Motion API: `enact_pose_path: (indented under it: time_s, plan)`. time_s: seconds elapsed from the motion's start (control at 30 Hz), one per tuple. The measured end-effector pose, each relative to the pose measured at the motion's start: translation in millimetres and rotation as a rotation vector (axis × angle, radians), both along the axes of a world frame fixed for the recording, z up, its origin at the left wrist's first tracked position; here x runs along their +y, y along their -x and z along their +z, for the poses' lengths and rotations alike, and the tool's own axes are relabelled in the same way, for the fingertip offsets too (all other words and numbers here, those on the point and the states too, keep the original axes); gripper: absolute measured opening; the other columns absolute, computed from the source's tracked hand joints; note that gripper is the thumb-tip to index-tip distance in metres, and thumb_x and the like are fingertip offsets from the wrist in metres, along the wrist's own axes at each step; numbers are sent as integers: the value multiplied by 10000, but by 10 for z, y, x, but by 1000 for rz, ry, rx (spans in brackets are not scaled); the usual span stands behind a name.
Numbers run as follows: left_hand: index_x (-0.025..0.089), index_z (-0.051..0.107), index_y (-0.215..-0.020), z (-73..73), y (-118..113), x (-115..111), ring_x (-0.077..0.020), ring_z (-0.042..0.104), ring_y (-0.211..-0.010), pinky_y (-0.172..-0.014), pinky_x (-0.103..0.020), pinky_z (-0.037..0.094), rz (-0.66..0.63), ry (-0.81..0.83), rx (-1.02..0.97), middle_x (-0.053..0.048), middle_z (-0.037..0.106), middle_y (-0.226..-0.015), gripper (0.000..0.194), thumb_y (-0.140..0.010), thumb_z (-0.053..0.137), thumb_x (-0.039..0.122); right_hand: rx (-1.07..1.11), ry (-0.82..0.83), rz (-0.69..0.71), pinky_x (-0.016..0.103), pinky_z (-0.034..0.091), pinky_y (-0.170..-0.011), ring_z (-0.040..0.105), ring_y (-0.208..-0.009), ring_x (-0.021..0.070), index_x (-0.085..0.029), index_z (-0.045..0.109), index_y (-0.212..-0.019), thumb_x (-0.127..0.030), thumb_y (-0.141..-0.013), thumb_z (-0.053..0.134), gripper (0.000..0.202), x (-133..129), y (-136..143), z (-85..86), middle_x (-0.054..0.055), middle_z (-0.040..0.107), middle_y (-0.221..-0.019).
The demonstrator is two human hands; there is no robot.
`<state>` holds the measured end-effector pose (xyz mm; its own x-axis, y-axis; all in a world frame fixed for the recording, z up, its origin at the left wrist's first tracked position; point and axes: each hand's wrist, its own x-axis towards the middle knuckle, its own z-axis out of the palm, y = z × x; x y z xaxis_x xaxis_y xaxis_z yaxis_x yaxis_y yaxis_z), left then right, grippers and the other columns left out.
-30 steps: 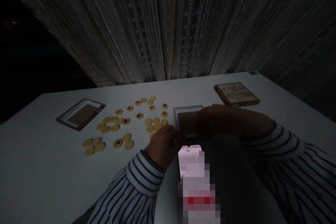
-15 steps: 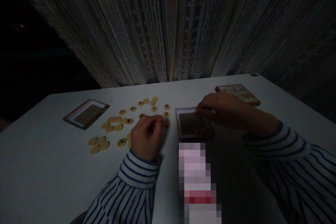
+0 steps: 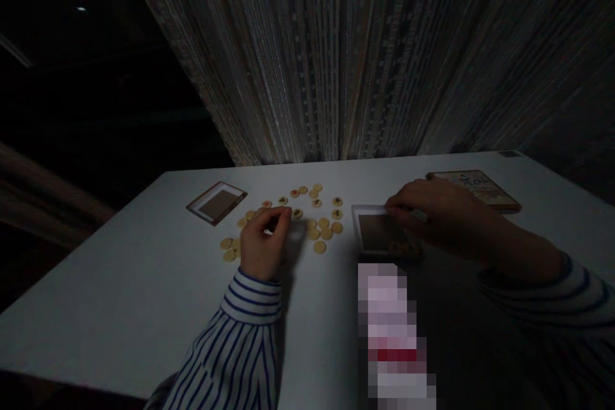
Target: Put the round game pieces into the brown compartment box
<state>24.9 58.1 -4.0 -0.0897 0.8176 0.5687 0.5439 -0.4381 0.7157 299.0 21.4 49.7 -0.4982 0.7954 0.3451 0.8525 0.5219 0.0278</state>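
Note:
My left hand [image 3: 264,242] hovers over the left part of a spread of round wooden Chinese chess pieces [image 3: 325,233], covering some of them. Its thumb and forefinger are pinched together, and I cannot make out whether anything is between them. My right hand [image 3: 430,210] is bent down at the far right corner of a shallow open box [image 3: 356,230], with fingers closed; what they grip is hidden. Inside the box, a few pieces [image 3: 403,246] lie at the near right, in shadow. Some loose pieces show black or red characters, others are blank side up.
A second shallow tray-like box part [image 3: 216,202] lies at the left on the white table [image 3: 125,295]. Behind my right hand is a flat printed box [image 3: 480,189]. A string curtain [image 3: 327,57] hangs along the table's far edge. A pixelated patch [image 3: 391,333] covers the near middle.
The view has swung left, so the table things sit farther right. My left hand has shifted left over the pieces, uncovering a cluster beside the box. My right hand stays at the box corner.

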Motion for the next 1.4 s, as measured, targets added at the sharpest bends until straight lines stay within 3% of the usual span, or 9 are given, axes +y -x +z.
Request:
enact_pose_path:
  time_s: [0.2,0.47,0.6,0.8,1.03,1.4]
  plan:
    - [151,678,-746,-1,331,-82,-109,558,-605,-572,-228,456,-2,17,47,-21,644,-708,185,-763,571,302,38,-65,21,323,381,-672,577,-735,185,-197,631,-867,-284,-860,383,263,21,199,-1,46,658,-772]
    - [159,672,-809,-279,541,-135,-174,592,-767,-725,-323,467,-59,-51,438,-59,666,-784,174,-773,566,292,17,-32,51,321,396,-665,592,-746,197,-178,652,-853,-248,-836,405,257,108,662,80,68,669,-785]
    - [190,683,-835,-373,540,-188,-206,579,-757,-715,-362,433,-28,-21,642,-59,667,-763,235,-740,604,390,1,-5,77,316,392,-672,599,-773,196,-186,655,-835,-250,-832,414,250,197,866,85,68,675,-820]
    - [197,672,-872,-378,478,-230,-242,565,-802,-722,-387,388,23,44,774,-64,679,-814,264,-705,649,401,-38,25,141,299,349,-644,591,-738,182,-189,636,-797,-235,-832,443,202,291,1073,-8,50,663,-795]
    - [200,651,-832,-386,443,-234,-238,549,-791,-696,-376,360,-8,74,824,-60,676,-790,232,-708,646,396,-35,19,245,282,303,-592,534,-665,155,-176,596,-768,-218,-852,405,213,298,1085,-182,42,616,-710]
    - [191,646,-792,-408,422,-223,-236,542,-771,-665,-361,354,-35,73,846,-66,666,-753,189,-745,609,371,-38,51,252,278,277,-573,483,-622,139,-178,550,-714,-206,-849,404,200,289,1078,-181,34,581,-697]
